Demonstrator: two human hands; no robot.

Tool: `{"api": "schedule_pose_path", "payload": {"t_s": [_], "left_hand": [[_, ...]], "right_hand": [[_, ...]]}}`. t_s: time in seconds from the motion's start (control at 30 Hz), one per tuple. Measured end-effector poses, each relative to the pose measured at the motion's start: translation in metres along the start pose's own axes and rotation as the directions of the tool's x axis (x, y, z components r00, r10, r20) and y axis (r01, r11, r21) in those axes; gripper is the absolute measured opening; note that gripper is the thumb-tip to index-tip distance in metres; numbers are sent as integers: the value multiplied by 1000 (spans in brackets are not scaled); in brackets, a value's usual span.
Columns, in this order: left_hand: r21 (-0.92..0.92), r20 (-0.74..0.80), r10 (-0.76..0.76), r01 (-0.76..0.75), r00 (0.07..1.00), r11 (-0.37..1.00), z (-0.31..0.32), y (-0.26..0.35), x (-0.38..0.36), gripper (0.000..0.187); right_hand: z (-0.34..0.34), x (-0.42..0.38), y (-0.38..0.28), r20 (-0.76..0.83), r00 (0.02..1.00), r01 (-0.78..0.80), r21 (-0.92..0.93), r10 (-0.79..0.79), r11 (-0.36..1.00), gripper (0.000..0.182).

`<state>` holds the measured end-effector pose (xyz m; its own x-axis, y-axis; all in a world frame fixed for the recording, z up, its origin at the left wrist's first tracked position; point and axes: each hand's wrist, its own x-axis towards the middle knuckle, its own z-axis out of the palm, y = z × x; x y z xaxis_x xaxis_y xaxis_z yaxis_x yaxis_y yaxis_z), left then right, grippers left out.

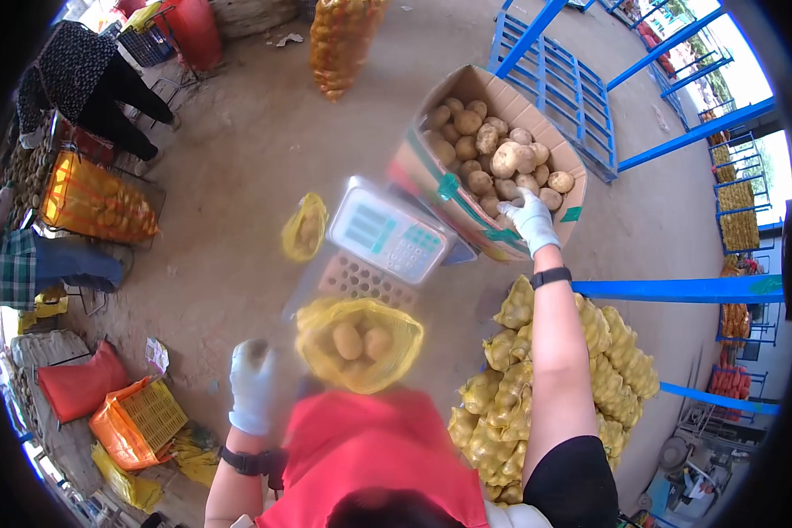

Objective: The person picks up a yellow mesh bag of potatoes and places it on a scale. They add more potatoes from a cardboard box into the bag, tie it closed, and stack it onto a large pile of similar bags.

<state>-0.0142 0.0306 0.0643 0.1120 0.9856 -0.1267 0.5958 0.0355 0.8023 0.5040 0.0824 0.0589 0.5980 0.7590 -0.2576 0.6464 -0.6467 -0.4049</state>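
My right hand [531, 220], in a white glove, reaches over the near edge of an open cardboard box [422, 163]. Its fingers are apart and touch the potatoes [507, 160] heaped inside. Low on the left, my gloved left hand [252, 387] is curled, with a dark brownish patch at its fingertips that blur keeps me from naming. Beside it, an open yellow mesh bag [361, 374] holds potatoes in front of my red apron [370, 431]. A digital scale [392, 236] with a keypad stands between bag and box, above a perforated plate [365, 282].
Filled yellow mesh bags [510, 396] are piled at right, near a blue rail [678, 289]. A smaller yellow bag [305, 229] lies left of the scale. Two people work at far left, beside an orange crate [136, 422]. A blue pallet [559, 88] stands behind the box.
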Motion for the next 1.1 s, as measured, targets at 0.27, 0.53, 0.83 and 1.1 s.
{"api": "schedule_pose_path", "payload": {"t_s": [0.27, 0.53, 0.83, 1.1], "left_hand": [[12, 2, -256, 256, 967, 967, 22, -44, -23, 21], [-57, 19, -312, 313, 950, 948, 21, -49, -24, 23], [-21, 52, -277, 278, 960, 960, 36, -30, -23, 22], [-62, 9, -168, 169, 986, 984, 27, 0, -12, 22]], "right_hand": [[64, 62, 34, 349, 937, 82, -281, 22, 956, 31], [26, 55, 19, 306, 931, 229, -68, -198, 971, 38], [101, 103, 12, 101, 992, -65, -127, 78, 990, 32], [-26, 13, 29, -15, 989, 38, 987, -145, 155, 17]]}}
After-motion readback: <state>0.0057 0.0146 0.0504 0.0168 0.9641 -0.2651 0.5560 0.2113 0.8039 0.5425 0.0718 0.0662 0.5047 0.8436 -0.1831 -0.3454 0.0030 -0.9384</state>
